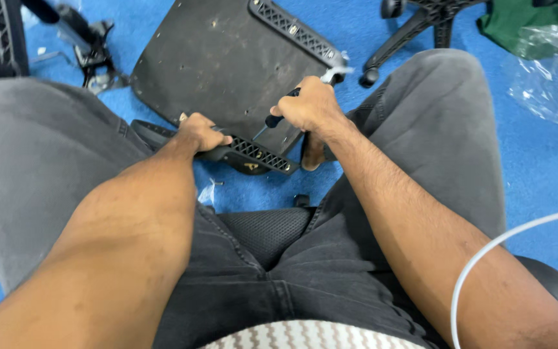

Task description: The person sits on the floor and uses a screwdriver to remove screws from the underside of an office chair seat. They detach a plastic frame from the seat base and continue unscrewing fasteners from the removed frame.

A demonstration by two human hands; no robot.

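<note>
A dark, scuffed chair seat plate (227, 64) lies upside down on the blue floor between my knees. My left hand (198, 132) grips a black ribbed bracket (259, 155) along the plate's near edge. My right hand (311, 106) is closed around a screwdriver (269, 121) with a black handle. Its thin shaft points down-left at the bracket, just right of my left hand. A second ribbed bracket (295, 32) runs along the plate's far right edge.
I sit on a black mesh seat (266, 232) in grey trousers. A black wheeled chair base (414, 26) lies at the top right, a metal mechanism (92, 45) at the top left. Clear plastic wrap (544, 71) and green cloth (518, 16) lie right. A white cable (505, 239) crosses the lower right.
</note>
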